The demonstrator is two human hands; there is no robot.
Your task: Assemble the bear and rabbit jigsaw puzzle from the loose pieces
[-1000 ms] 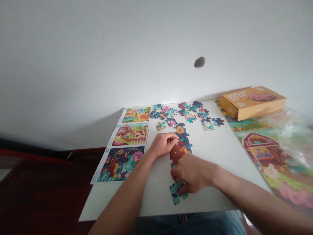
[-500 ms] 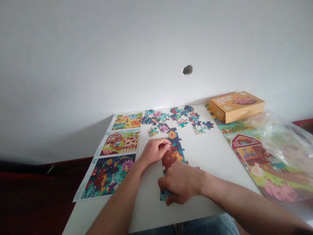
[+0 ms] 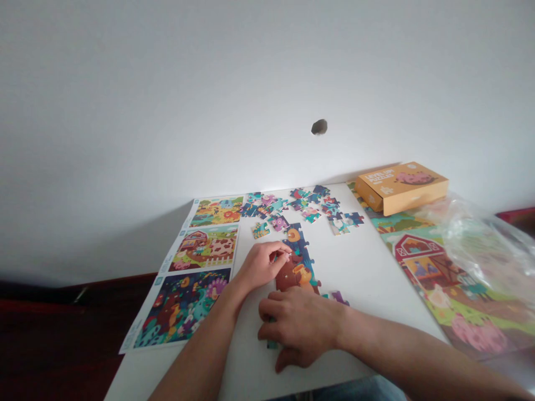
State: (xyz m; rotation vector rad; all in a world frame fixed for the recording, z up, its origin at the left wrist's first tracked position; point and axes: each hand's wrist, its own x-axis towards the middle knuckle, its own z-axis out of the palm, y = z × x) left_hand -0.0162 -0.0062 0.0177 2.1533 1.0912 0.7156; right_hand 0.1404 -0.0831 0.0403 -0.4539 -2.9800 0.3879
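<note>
From left to right, we see a printed sheet (image 3: 180,267) face up on the bench (image 3: 355,262), presumably angled for easy viewing; the left hand (image 3: 264,264), fingers bent, at the edge of the joined puzzle strip (image 3: 288,273), perhaps steadying it, though we cannot tell whether it pinches anything; the right hand (image 3: 298,328), loosely curled at the strip's near end, its grip hidden from us; loose pieces (image 3: 279,224) beyond, seemingly set apart for room; a farm picture (image 3: 418,248) beneath an orange box (image 3: 409,181) and clear plastic (image 3: 480,239)
</note>
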